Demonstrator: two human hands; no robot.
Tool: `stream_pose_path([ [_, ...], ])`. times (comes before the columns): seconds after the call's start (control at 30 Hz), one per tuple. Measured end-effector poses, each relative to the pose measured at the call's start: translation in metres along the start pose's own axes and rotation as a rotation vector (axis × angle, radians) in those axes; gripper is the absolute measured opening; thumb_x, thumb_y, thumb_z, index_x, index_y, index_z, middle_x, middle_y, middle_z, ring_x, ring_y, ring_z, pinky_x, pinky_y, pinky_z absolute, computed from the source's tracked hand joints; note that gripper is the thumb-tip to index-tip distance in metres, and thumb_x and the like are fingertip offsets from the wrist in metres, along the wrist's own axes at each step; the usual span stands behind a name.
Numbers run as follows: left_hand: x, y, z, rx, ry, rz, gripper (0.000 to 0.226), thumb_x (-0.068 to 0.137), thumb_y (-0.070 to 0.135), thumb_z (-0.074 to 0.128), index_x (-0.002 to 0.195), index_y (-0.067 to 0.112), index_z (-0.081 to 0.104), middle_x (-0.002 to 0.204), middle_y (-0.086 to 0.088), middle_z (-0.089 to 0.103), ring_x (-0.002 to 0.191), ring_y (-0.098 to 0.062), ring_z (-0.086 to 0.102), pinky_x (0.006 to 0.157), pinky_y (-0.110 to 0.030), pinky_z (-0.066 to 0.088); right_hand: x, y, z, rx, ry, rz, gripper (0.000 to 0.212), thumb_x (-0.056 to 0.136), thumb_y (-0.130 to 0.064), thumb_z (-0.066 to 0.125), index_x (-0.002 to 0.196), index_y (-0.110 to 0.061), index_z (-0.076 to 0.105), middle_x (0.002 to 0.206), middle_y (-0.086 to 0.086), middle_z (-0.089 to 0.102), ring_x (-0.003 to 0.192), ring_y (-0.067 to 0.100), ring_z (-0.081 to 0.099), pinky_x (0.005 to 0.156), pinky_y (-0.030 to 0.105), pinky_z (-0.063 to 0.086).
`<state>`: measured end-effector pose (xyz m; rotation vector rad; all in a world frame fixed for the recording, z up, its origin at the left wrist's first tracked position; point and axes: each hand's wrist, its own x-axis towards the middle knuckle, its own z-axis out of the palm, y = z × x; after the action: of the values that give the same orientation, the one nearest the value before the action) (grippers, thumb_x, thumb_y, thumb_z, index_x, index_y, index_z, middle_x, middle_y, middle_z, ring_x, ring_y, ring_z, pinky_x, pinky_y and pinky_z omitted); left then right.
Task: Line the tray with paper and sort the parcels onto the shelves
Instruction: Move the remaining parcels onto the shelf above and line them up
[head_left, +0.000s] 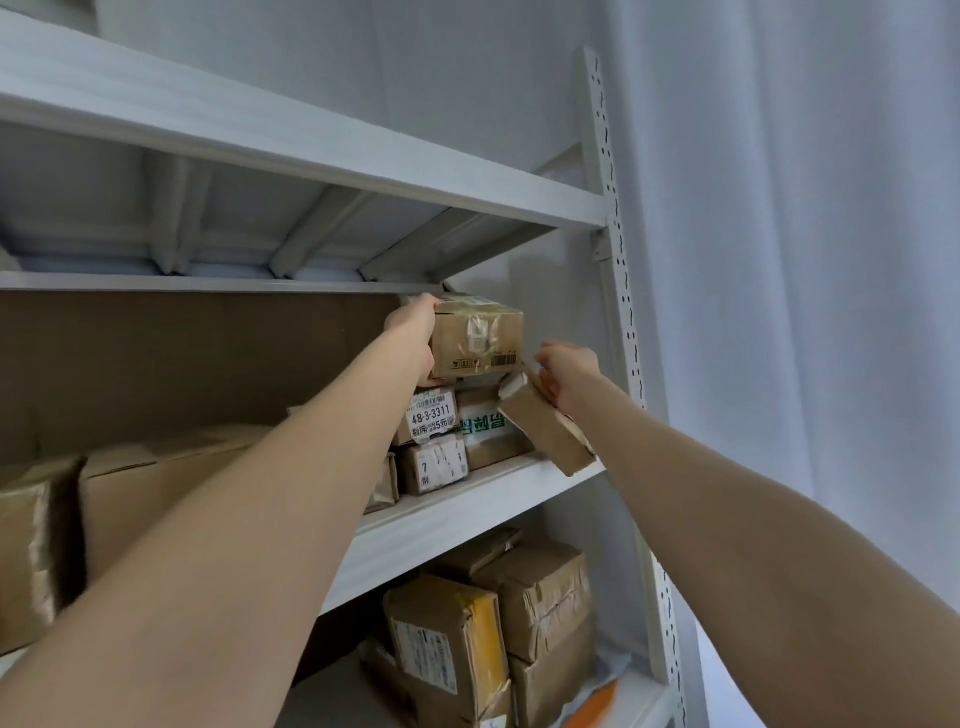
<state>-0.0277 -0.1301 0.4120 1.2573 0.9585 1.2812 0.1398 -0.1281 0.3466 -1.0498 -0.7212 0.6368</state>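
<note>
- Taped box (478, 338): set atop the stack of labelled parcels (428, 415) at the right end of the middle shelf (467, 512); gripped at its left edge by the left hand (413, 338).
- Slim parcel (545, 431): held tilted in the curled fingers of the right hand (566, 374), over the shelf's front edge, just beside the stack.
- Further parcels (535, 597): stacked on the shelf below.

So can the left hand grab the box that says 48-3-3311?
Probably not yet: the left hand grips the taped box sitting right above that labelled box, pinning it down.
</note>
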Motion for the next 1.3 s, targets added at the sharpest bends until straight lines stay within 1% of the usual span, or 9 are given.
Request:
stream_pose_path([
  [0.1, 0.014, -0.004, 0.011, 0.004, 0.049, 0.015, 0.032, 0.091, 0.034, 0.055, 0.117, 0.015, 0.056, 0.11, -0.008, 0.067, 0.097, -0.028, 0.064, 0.091, -0.046, 0.051, 0.02, 0.006, 0.001, -0.076, -0.028, -0.056, 0.019, 0.089, -0.012, 0.065, 0.106, -0.018, 0.068, 0.089, 0.002, 0.063, 0.071, 0.015, 0.052, 0.073, 0.03, 0.05],
  [0.2, 0.021, -0.006, 0.019, 0.031, 0.084, 0.011, 0.031, 0.092, 0.035, 0.052, 0.116, 0.016, 0.056, 0.109, -0.007, 0.066, 0.096, -0.028, 0.063, 0.085, -0.045, 0.052, 0.028, 0.013, -0.001, -0.182, -0.028, -0.134, 0.006, 0.089, -0.02, 0.063, 0.087, -0.025, 0.066, 0.081, -0.005, 0.061, 0.076, 0.012, 0.056, 0.067, 0.027, 0.047],
  [0.27, 0.022, -0.006, 0.02, 0.043, 0.101, 0.007, 0.021, 0.093, 0.034, 0.051, 0.103, 0.016, 0.055, 0.102, -0.008, 0.064, 0.091, -0.029, 0.062, 0.079, -0.045, 0.053, 0.032, 0.017, -0.002, -0.252, -0.043, -0.162, 0.012, 0.087, -0.025, 0.065, 0.076, -0.029, 0.061, 0.08, -0.005, 0.062, 0.079, 0.014, 0.059, 0.071, 0.03, 0.049],
  [0.43, 0.02, -0.008, 0.02, 0.044, 0.095, -0.002, 0.021, 0.095, 0.033, 0.046, 0.083, 0.016, 0.05, 0.087, -0.007, 0.06, 0.079, -0.029, 0.06, 0.072, -0.045, 0.053, 0.033, 0.021, 0.002, -0.363, -0.079, -0.257, 0.012, 0.09, -0.035, 0.062, 0.092, -0.023, 0.064, 0.084, -0.004, 0.064, 0.082, 0.014, 0.061, 0.075, 0.031, 0.051],
  [0.6, 0.022, -0.012, 0.017, 0.045, 0.095, -0.002, 0.018, 0.096, 0.033, 0.044, 0.096, 0.017, 0.052, 0.102, -0.006, 0.064, 0.096, -0.027, 0.064, 0.082, -0.043, 0.055, 0.026, 0.025, 0.004, -0.398, -0.098, -0.318, 0.023, 0.092, -0.042, 0.053, 0.102, -0.024, 0.065, 0.087, -0.004, 0.064, 0.079, 0.012, 0.06, 0.071, 0.029, 0.049],
  [0.77, 0.017, -0.013, 0.016, 0.056, 0.084, -0.008, 0.022, 0.097, 0.034, 0.042, 0.092, 0.017, 0.054, 0.091, -0.008, 0.064, 0.082, -0.028, 0.062, 0.067, -0.043, 0.055, 0.021, 0.027, 0.007, -0.514, -0.064, -0.349, 0.03, 0.098, -0.037, 0.045, 0.107, -0.018, 0.067, 0.096, 0.002, 0.066, 0.093, 0.022, 0.062, 0.086, 0.038, 0.053],
  [0.97, 0.023, -0.01, 0.02, 0.104, 0.159, 0.056, 0.031, 0.1, 0.03, 0.035, 0.115, 0.011, 0.054, 0.119, -0.007, 0.066, 0.109, -0.022, 0.063, 0.096, -0.037, 0.05, 0.02, 0.033, 0.014, -0.522, 0.014, -0.366, 0.024, 0.098, -0.036, 0.048, 0.103, -0.023, 0.067, 0.089, -0.004, 0.062, 0.091, 0.019, 0.058, 0.095, 0.044, 0.049],
  [1.1, 0.025, -0.013, 0.026, 0.167, 0.196, 0.077, 0.03, 0.101, 0.031, 0.033, 0.107, 0.012, 0.054, 0.109, -0.004, 0.064, 0.1, -0.018, 0.062, 0.092, -0.028, 0.049, 0.02, 0.034, 0.013, -0.52, 0.02, -0.357, 0.025, 0.097, -0.036, 0.048, 0.103, -0.023, 0.069, 0.092, -0.003, 0.064, 0.096, 0.02, 0.06, 0.096, 0.044, 0.048],
  [1.3, 0.029, -0.015, 0.033, 0.368, 0.217, 0.14, 0.043, 0.104, 0.028, 0.025, 0.129, 0.002, 0.048, 0.105, -0.007, 0.051, 0.103, -0.021, 0.053, 0.093, -0.029, 0.041, 0.022, 0.035, 0.009, -0.5, 0.056, -0.343, 0.024, 0.098, -0.035, 0.049, 0.106, -0.023, 0.068, 0.098, -0.003, 0.066, 0.101, 0.021, 0.059, 0.1, 0.044, 0.044],
])
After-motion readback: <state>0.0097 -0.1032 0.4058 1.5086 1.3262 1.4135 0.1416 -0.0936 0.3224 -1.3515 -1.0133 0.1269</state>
